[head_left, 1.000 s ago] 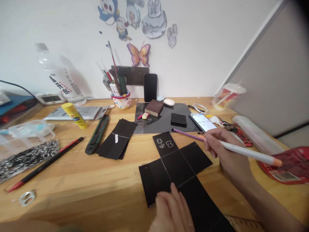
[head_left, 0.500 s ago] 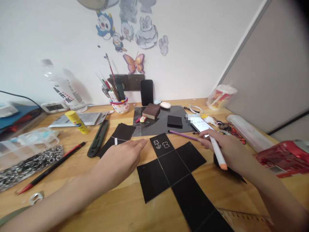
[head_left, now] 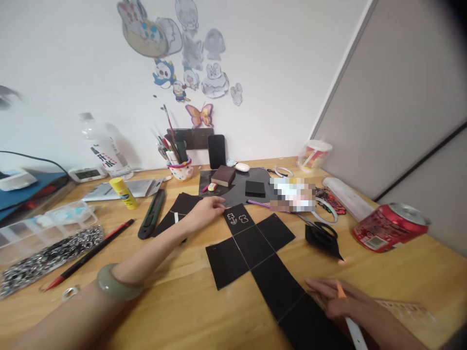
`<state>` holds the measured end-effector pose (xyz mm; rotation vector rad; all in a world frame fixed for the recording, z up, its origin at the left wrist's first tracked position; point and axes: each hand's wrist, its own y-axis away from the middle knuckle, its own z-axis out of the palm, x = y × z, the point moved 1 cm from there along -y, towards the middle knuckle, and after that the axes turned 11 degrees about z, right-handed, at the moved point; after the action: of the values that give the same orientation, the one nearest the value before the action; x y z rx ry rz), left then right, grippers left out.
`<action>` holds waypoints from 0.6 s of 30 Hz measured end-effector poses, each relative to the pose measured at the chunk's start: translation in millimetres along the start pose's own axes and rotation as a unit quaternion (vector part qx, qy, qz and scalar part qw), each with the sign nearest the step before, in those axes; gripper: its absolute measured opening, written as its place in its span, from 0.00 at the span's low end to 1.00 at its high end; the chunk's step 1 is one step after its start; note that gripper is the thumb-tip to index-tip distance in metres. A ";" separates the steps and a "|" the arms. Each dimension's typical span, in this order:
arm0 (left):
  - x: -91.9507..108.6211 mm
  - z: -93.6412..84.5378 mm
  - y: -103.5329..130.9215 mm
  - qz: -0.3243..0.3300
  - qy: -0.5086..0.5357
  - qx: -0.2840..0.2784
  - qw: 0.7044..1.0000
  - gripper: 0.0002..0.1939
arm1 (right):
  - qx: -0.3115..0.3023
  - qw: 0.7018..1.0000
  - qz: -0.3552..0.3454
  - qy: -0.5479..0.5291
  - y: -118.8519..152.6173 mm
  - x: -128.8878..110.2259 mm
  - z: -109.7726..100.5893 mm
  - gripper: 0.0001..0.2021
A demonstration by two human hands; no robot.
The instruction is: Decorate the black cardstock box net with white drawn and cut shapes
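A black cross-shaped paper cutout (head_left: 253, 247) lies flat on the desk, scored into squares. Two pale flower outlines show on its top flap. The fingers of my left hand (head_left: 208, 212) stretch out to that flap's upper left corner, with nothing visible in them. A greenish bangle (head_left: 118, 282) circles my left wrist. Held in my right hand (head_left: 359, 308) is a white marker (head_left: 355, 335), its orange end pointing up. That hand is low at the right, beside the cutout's lower strip and partly over a ruler (head_left: 403, 307).
Black-handled scissors (head_left: 323, 232) lie by a black scrap, with a red can (head_left: 388, 227) farther right. At left are a utility knife (head_left: 151, 214), a yellow glue stick (head_left: 123, 193), a pencil (head_left: 89, 255) and a box of metal rings (head_left: 54, 260). A pen cup (head_left: 180, 167) stands behind.
My right hand has moved down and toward me with the marker, uncovering the scissors. My left hand has reached forward to the flap's corner. The view has tilted up and shifted right.
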<state>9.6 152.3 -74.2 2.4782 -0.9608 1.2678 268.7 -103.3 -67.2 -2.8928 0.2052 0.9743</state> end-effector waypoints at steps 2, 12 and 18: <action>7.5 3.8 4.0 0.003 0.023 0.012 1.000 0.14 | -0.022 0.999 0.018 -0.046 -0.3 -6.9 3.7 0.14; 57.0 13.1 40.2 0.062 0.129 0.005 0.990 0.17 | -0.058 0.972 0.039 -0.225 -35.7 -40.9 -3.3 0.06; 63.3 18.1 46.0 0.089 0.172 -0.004 0.981 0.18 | -0.041 0.965 0.108 -0.237 -65.3 -69.2 -0.6 0.10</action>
<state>19.3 79.8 -41.1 2.1024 -1.1049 1.6731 224.5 -31.9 -22.5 -2.6385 0.4586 1.7095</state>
